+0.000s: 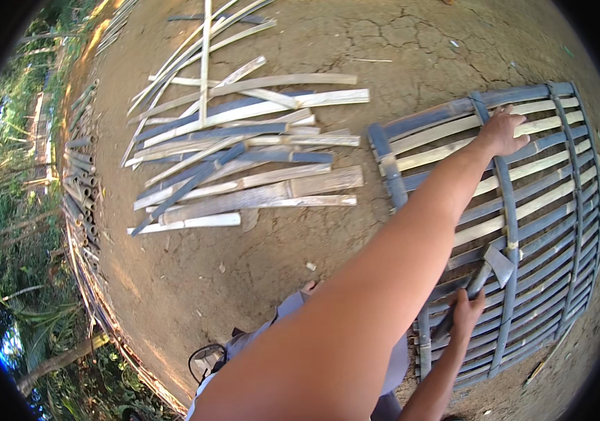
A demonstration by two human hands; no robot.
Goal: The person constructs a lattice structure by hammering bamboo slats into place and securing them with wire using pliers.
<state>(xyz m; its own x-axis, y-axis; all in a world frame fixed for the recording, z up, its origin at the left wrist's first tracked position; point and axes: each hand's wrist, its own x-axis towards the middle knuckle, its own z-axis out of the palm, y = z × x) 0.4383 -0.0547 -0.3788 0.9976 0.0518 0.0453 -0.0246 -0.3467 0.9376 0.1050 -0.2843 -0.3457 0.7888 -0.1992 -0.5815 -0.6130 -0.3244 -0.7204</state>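
My left arm stretches far across to a bamboo lattice panel (509,210) lying on the ground at the right. There my left hand (503,133) rests on the upper slats beside a dark crosspiece, its fingers spread. Lower down, my right hand (467,312) is wrapped round the handle of a hatchet (500,266). The hatchet's metal head lies over the panel near its middle crosspiece. Pale and dark slats run across the panel; the pale ones are mostly in its upper half. My left forearm hides part of the panel's left side.
Loose split bamboo strips (258,189) lie in a spread pile on the cracked dirt ground (412,42), left of the panel. Cut bamboo poles (82,196) are stacked along the far left edge, with green plants (19,140) beyond. My leg and a foot show near the bottom middle.
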